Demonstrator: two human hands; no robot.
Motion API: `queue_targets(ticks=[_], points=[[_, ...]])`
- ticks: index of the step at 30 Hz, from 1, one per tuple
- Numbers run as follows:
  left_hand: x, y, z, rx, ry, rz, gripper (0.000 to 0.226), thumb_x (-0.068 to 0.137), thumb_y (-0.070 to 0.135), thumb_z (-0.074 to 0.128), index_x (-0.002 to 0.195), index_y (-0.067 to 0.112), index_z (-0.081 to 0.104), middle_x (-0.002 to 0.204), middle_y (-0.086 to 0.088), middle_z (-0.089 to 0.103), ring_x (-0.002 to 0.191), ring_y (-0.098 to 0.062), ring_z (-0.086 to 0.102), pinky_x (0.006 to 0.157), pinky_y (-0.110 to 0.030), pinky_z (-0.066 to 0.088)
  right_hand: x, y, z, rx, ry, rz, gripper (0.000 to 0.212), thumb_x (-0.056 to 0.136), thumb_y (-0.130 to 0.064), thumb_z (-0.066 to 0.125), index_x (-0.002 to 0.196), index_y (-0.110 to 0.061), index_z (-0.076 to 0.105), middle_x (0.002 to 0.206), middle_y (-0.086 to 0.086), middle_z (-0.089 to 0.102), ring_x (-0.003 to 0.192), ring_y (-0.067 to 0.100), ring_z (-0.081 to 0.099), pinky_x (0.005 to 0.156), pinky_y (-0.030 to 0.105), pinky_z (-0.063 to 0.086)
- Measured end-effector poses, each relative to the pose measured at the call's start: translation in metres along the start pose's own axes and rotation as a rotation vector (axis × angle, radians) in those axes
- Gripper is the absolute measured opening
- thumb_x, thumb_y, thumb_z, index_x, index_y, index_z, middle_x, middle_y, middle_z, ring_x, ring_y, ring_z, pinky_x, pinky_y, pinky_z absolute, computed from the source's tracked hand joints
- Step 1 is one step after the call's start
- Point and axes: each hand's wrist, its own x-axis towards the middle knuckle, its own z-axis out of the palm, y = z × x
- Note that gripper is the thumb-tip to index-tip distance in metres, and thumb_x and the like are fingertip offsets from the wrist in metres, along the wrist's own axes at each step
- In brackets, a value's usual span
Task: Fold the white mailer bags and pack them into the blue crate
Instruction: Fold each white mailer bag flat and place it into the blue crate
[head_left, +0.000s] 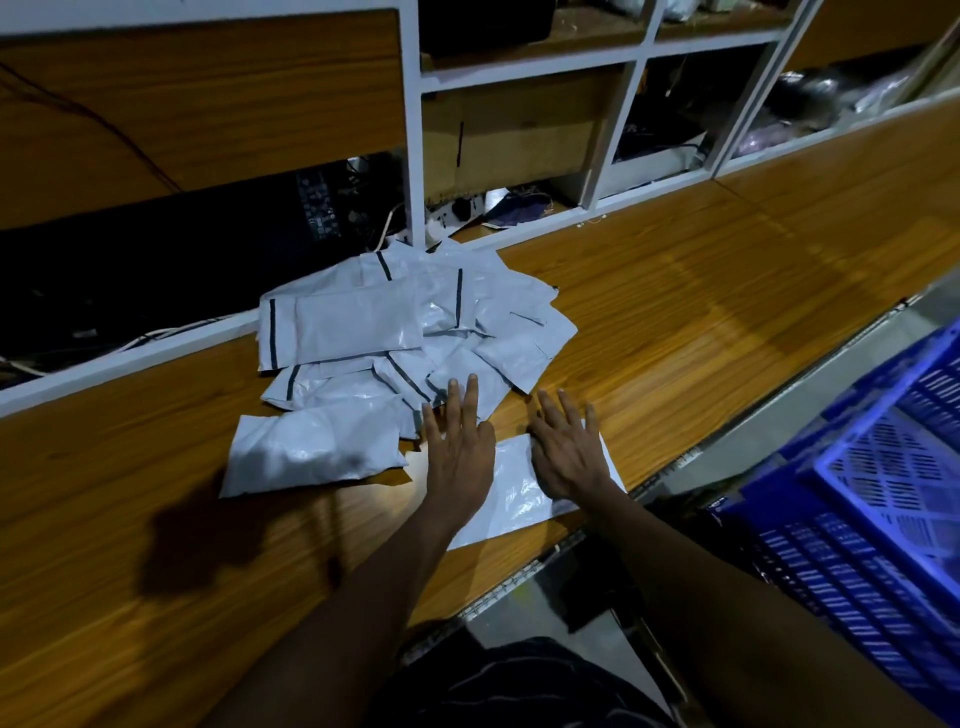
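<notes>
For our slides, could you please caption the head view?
Left hand and right hand press a mailer bag flat near the blue crate.

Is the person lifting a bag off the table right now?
No, the left hand and right hand lie flat, fingers straight, on a bag resting on the table.

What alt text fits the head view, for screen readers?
A person's left hand and right hand rest flat, fingers straight, on a white mailer bag at the near edge of a wooden table. A loose pile of white mailer bags lies just beyond, and a blue crate sits lower right, off the table.
</notes>
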Motion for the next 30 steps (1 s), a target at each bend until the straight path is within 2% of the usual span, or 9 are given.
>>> queue_targets(ticks=[2, 5, 9, 10, 14, 20, 25, 30], points=[[0.008, -0.001, -0.005, -0.051, 0.008, 0.022, 0.003, 0.089, 0.017, 0.065, 0.087, 0.017, 0.063, 0.164, -0.02, 0.013, 0.151, -0.043, 0.008, 0.114, -0.069, 0.009, 0.002, 0.006, -0.002, 0.04, 0.015, 0.003, 0.056, 0.094, -0.039, 0.028, 0.131, -0.012, 0.059, 0.154, 0.015, 0.04, 0.144, 0.041, 0.031, 0.112, 0.064, 0.024], [0.023, 0.0, -0.012, -0.083, 0.053, 0.084, 0.001, 0.091, 0.017, 0.061, 0.09, 0.017, 0.06, 0.163, -0.022, 0.015, 0.151, -0.045, 0.008, 0.112, -0.072, 0.012, 0.01, 0.017, -0.012, 0.077, 0.076, 0.046, 0.051, 0.094, -0.039, 0.028, 0.108, -0.012, 0.069, 0.149, 0.015, 0.048, 0.141, 0.042, 0.036, 0.112, 0.065, 0.026], [0.061, 0.007, -0.026, -0.162, 0.07, 0.189, 0.03, 0.094, 0.031, 0.056, 0.122, 0.019, 0.056, 0.164, -0.02, 0.014, 0.151, -0.043, 0.011, 0.113, -0.07, 0.016, 0.021, 0.029, -0.034, 0.09, 0.193, 0.087, 0.05, 0.096, -0.038, 0.03, 0.093, -0.01, 0.071, 0.143, 0.016, 0.054, 0.136, 0.044, 0.043, 0.109, 0.067, 0.031], [0.074, 0.01, -0.028, -0.165, 0.063, 0.23, 0.032, 0.095, 0.032, 0.054, 0.125, 0.021, 0.055, 0.164, -0.02, 0.013, 0.151, -0.043, 0.01, 0.112, -0.07, 0.016, 0.024, 0.034, -0.041, 0.103, 0.226, 0.103, 0.049, 0.096, -0.038, 0.03, 0.09, -0.01, 0.07, 0.142, 0.016, 0.055, 0.135, 0.045, 0.043, 0.108, 0.068, 0.031], [0.129, 0.03, -0.035, -0.167, 0.004, 0.352, 0.017, 0.097, 0.029, 0.052, 0.107, 0.02, 0.063, 0.164, -0.02, 0.013, 0.151, -0.045, 0.007, 0.111, -0.073, 0.012, 0.029, 0.057, -0.07, 0.12, 0.322, 0.205, 0.048, 0.096, -0.036, 0.03, 0.084, -0.009, 0.068, 0.142, 0.017, 0.055, 0.138, 0.044, 0.04, 0.111, 0.067, 0.028], [0.186, 0.08, -0.062, -0.179, 0.027, 0.553, 0.025, 0.104, 0.029, 0.044, 0.115, 0.018, 0.064, 0.166, -0.018, 0.009, 0.151, -0.044, 0.0, 0.114, -0.071, 0.003, 0.021, 0.116, -0.121, 0.034, 0.37, 0.389, 0.051, 0.093, -0.038, 0.025, 0.085, -0.011, 0.067, 0.151, 0.013, 0.047, 0.144, 0.039, 0.032, 0.116, 0.061, 0.02], [0.227, 0.162, -0.078, -0.251, 0.097, 0.659, 0.02, 0.104, 0.027, 0.044, 0.108, 0.019, 0.062, 0.165, -0.017, 0.012, 0.152, -0.041, 0.005, 0.116, -0.069, 0.008, -0.007, 0.19, -0.151, -0.034, 0.506, 0.491, 0.043, 0.093, -0.035, 0.031, 0.083, -0.011, 0.065, 0.147, 0.015, 0.051, 0.14, 0.042, 0.037, 0.113, 0.063, 0.024], [0.265, 0.268, -0.089, -0.308, 0.145, 0.72, 0.019, 0.104, 0.025, 0.043, 0.108, 0.018, 0.06, 0.165, -0.018, 0.014, 0.152, -0.042, 0.006, 0.115, -0.069, 0.006, -0.044, 0.28, -0.176, -0.071, 0.571, 0.606, 0.042, 0.091, -0.035, 0.034, 0.087, -0.01, 0.067, 0.147, 0.013, 0.051, 0.139, 0.042, 0.039, 0.113, 0.063, 0.027]])
